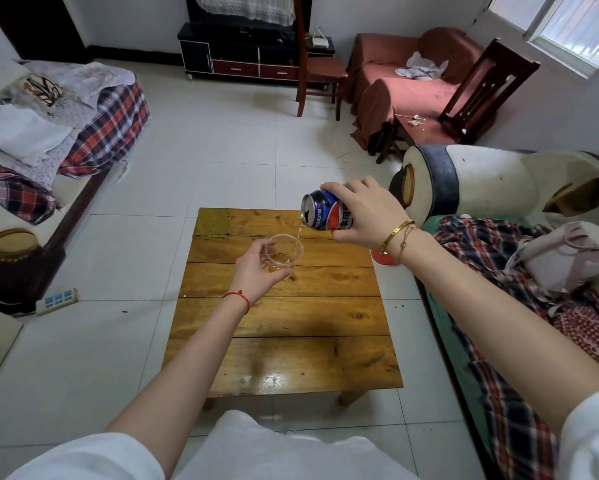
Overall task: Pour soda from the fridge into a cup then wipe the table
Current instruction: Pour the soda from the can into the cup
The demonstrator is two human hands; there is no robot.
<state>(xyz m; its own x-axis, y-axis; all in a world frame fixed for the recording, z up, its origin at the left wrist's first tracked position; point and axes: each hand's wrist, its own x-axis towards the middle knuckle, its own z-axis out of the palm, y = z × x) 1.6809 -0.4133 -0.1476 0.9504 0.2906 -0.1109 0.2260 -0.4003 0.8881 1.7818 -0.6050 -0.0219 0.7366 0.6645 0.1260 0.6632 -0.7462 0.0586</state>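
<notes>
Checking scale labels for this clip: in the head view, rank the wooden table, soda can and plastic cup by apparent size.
1. wooden table, by far the largest.
2. soda can and plastic cup: too alike to rank.

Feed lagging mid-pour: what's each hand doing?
Left hand: holding the clear plastic cup.
Right hand: gripping the tilted blue soda can, pouring.

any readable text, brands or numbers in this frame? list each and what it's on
No text can be quoted with confidence.
Soda can in the right hand: red, white and blue round logo; white characters beside it too blurred to read.
Power strip on the floor: no legible marking.
Clear cup, left hand: unprinted.
</notes>
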